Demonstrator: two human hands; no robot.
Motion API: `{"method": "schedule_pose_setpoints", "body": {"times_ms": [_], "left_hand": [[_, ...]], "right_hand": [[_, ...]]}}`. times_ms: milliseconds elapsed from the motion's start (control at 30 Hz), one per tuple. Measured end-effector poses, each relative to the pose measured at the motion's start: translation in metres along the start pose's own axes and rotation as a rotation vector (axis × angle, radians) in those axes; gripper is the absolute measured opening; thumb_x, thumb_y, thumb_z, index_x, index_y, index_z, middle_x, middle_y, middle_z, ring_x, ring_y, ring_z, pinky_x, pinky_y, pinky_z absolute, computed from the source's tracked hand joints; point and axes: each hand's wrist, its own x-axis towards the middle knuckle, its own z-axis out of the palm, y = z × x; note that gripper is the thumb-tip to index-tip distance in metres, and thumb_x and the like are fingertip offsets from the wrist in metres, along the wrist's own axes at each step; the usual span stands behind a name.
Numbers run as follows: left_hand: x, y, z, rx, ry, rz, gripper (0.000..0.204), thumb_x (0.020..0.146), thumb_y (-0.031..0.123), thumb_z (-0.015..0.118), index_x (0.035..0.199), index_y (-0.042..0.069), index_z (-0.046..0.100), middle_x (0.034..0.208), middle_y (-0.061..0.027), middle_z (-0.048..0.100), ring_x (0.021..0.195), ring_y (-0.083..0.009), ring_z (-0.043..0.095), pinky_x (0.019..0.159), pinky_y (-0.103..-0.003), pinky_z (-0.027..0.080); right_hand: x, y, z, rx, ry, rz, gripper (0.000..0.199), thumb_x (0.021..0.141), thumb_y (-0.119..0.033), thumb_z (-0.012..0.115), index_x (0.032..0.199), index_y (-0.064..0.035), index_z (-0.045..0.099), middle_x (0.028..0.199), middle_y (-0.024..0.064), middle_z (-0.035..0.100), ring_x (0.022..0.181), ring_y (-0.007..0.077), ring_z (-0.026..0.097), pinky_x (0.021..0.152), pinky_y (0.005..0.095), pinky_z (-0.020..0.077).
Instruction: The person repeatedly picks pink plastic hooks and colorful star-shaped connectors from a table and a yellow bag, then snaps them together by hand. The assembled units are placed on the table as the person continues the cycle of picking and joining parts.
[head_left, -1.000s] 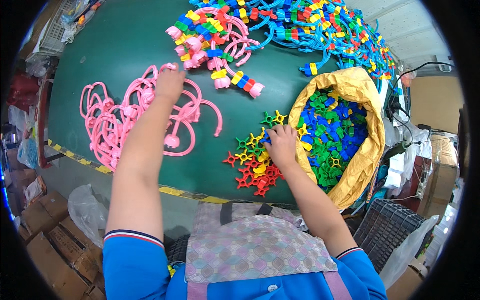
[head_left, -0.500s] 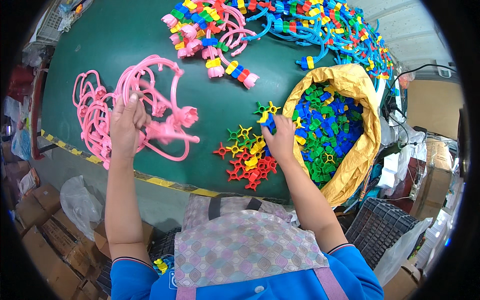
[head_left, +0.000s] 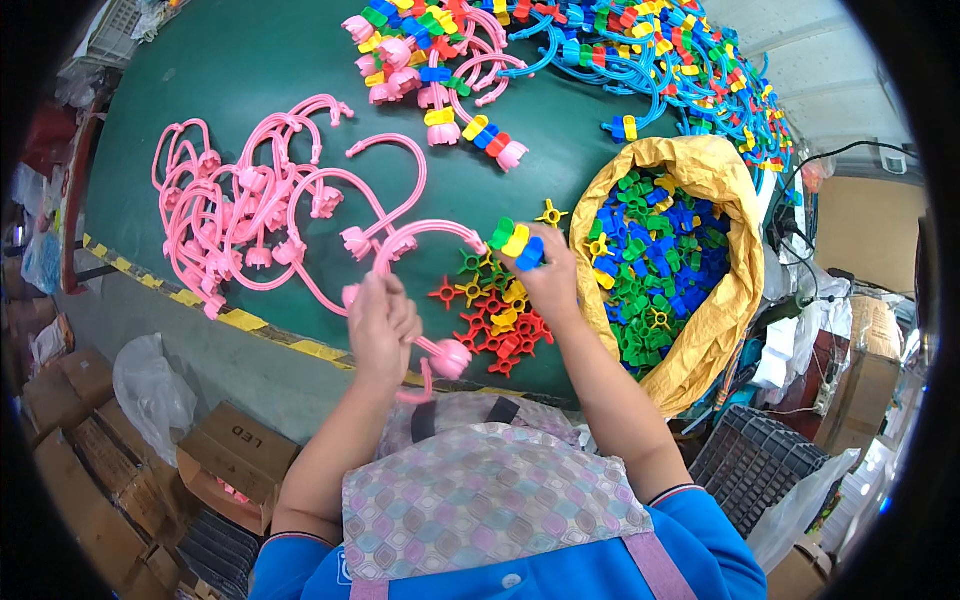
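My left hand (head_left: 383, 330) is closed around a pink bent plastic tube (head_left: 430, 227) with a tulip-shaped end. The tube's thin tip points right, at or touching a short row of plastic winged pieces (head_left: 515, 242) in green, yellow and blue. My right hand (head_left: 550, 280) pinches that row at its blue end; whether the tip has entered the green piece I cannot tell. Below the row lies a pile of loose pronged pieces (head_left: 505, 340), mostly red with some yellow and green. More pink tubes (head_left: 240, 215) lie tangled to the left.
A yellow sack (head_left: 737, 285) full of green, blue and yellow pieces stands open at the right. Finished-looking pink strings (head_left: 440, 95) and blue strings (head_left: 650, 75) with coloured pieces fill the far side of the green table (head_left: 240, 60). Striped tape (head_left: 320, 351) marks its near edge.
My left hand has moved right from the pink pile, bringing one tube to the row in my right hand. The row now shows green, yellow and blue pieces, lifted clear of the pile.
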Motion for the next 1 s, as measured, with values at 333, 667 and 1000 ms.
{"method": "schedule_pose_setpoints", "body": {"times_ms": [333,667,1000], "left_hand": [[0.008,-0.026,-0.031,-0.584,0.061,-0.481,0.035,0.106,0.039,0.048,0.091,0.008,0.057,0.058,0.0053,0.031,0.046,-0.0058,0.026,0.041,-0.022,0.024],[-0.017,-0.026,-0.041,-0.366,-0.101,-0.634,0.035,0.105,0.044,0.048,0.091,0.013,0.056,0.056,0.0066,0.029,0.046,-0.0059,0.024,0.041,-0.022,0.023],[0.001,-0.019,-0.087,-0.621,0.198,-0.556,0.040,0.105,0.043,0.047,0.085,0.009,0.056,0.058,0.0049,0.030,0.048,-0.0069,0.027,0.043,-0.021,0.027]], "right_hand": [[-0.017,-0.029,-0.004,0.254,0.008,-0.003,0.030,0.080,-0.003,0.080,0.108,-0.0005,0.070,0.106,0.0081,0.072,0.093,0.0159,0.067,0.084,0.0296,0.0517],[-0.014,-0.068,0.010,-0.180,-0.026,-0.298,0.043,0.077,-0.012,0.079,0.118,-0.0033,0.068,0.105,0.0110,0.074,0.094,0.0259,0.070,0.088,0.0356,0.0505],[-0.054,-0.019,0.062,-0.577,-0.351,-0.203,0.048,0.071,-0.040,0.084,0.102,-0.0064,0.067,0.098,0.0087,0.055,0.098,0.0272,0.052,0.083,0.0416,0.0408]]}}
